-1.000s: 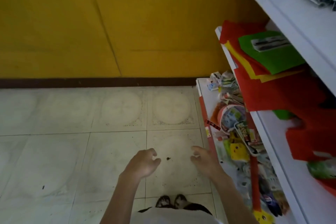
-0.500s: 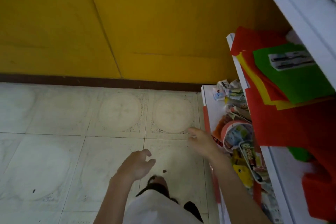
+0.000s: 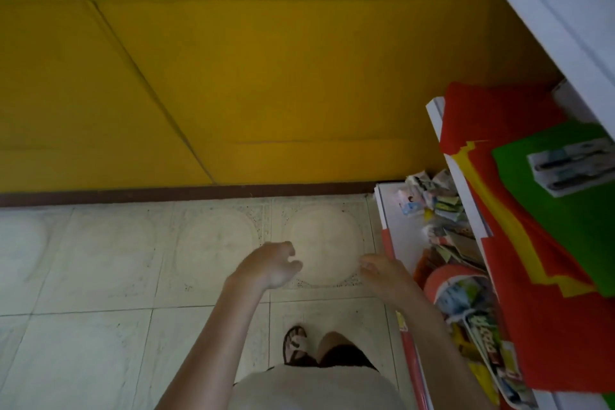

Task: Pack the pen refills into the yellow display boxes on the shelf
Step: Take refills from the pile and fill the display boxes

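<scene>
Tiled floor [image 3: 100, 276] left; right hand [image 3: 386, 273] beside shelf edge [image 3: 386, 213].

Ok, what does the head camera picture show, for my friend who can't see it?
A person's empty left hand and right hand are held out, fingers loose, over a pale tiled floor, seen from above. On the right, white shelves hold red, yellow and green paper sheets and jumbled small packets; a yellow wall stands ahead.
</scene>
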{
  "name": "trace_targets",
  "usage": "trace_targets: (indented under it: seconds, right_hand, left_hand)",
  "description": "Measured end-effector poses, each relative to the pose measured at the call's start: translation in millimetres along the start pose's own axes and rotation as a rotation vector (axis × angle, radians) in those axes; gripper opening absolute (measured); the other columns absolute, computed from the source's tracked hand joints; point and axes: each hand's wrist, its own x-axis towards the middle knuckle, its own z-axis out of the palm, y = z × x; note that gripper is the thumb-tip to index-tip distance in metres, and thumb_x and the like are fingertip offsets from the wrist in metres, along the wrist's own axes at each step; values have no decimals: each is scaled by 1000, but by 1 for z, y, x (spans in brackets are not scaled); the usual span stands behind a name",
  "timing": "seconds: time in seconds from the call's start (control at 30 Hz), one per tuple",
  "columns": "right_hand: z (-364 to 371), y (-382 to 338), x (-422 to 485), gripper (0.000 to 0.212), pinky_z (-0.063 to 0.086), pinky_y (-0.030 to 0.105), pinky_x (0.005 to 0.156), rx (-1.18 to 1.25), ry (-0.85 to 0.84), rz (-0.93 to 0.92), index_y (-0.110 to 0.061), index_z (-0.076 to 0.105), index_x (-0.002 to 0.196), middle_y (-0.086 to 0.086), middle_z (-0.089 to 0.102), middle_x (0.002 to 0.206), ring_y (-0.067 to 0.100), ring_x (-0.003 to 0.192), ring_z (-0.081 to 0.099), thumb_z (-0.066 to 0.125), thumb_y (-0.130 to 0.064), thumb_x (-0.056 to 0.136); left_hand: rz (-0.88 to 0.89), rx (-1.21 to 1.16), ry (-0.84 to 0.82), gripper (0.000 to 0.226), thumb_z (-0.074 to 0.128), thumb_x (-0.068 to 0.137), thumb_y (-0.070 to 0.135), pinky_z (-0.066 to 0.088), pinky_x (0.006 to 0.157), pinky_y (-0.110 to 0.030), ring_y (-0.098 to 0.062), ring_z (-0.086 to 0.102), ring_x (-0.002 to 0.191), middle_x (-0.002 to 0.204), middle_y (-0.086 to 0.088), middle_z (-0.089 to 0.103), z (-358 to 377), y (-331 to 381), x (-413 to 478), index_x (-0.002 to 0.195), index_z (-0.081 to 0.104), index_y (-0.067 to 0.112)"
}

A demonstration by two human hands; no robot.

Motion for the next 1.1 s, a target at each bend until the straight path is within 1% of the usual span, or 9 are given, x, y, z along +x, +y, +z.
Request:
trace_targets:
  seconds: [0.13,0.23,0.37,0.47,0.6,0.7,0.8,0.93,1.1]
  right_hand:
    - [-22,4,30,40,33,26,105,7,-30,56,-15,47,134,3,44,140,18,128,41,40,-21,95]
    - [-49,-5,63,25,41,25,82,-20,-32,91,-12,61,100,6,59,108,23,109,54,38,-17,93]
    - [-102,-21,109,34,29,23,61,-22,17,81,-34,28,63,-12,31,69,14,81,38,38,-19,91]
    - [-148,-34,134,25,37,28,75,2,58,50,-31,47,71,-9,46,76,9,75,45,38,-21,91]
    - [-215,-56,148,34,44,37,96,37,181,-3,-7,55,122,14,57,125,26,110,54,42,-23,95]
    - [-258,-66,141,33,47,37,92,32,256,-51,-9,55,123,13,59,121,26,107,56,41,-22,96]
    - [-294,-75,127,32,47,38,92,77,355,-92,-16,55,123,5,60,119,22,105,57,42,-26,96]
    - [-337,-83,101,28,49,31,90,185,510,-136,-29,56,119,-12,61,106,8,97,58,46,-35,93]
    - [-401,-83,55,22,51,18,83,433,717,-191,-39,56,110,-16,64,102,0,90,62,48,-26,93]
  left_hand:
    - [71,15,29,44,40,96,41,42,92,-32,-25,49,119,138,-9,47,-50,36,46,135,42,20]
    - [102,32,17,44,40,97,40,43,94,-33,-25,50,119,138,-9,46,-75,62,80,136,41,19]
    - [104,87,-51,47,39,98,39,40,87,-28,-25,48,121,141,-10,43,-99,96,122,139,38,17]
    - [120,103,-78,48,39,98,40,40,94,-29,-24,45,125,143,-8,41,-114,124,143,140,38,16]
    - [156,157,-106,45,36,99,39,39,91,-27,-22,46,120,136,-6,45,-147,172,173,137,40,15]
    - [202,263,-127,36,36,99,41,39,81,-26,-20,48,105,111,0,51,-179,213,182,127,45,20]
    - [347,317,-74,49,36,98,42,42,91,-31,-23,48,119,138,-4,44,-218,268,184,141,34,19]
    - [667,244,92,48,42,93,47,44,94,-34,-16,50,118,134,3,50,-260,346,179,137,39,29]
    - [1092,209,66,24,47,90,44,40,72,-13,9,52,90,100,23,55,-286,432,170,114,50,43]
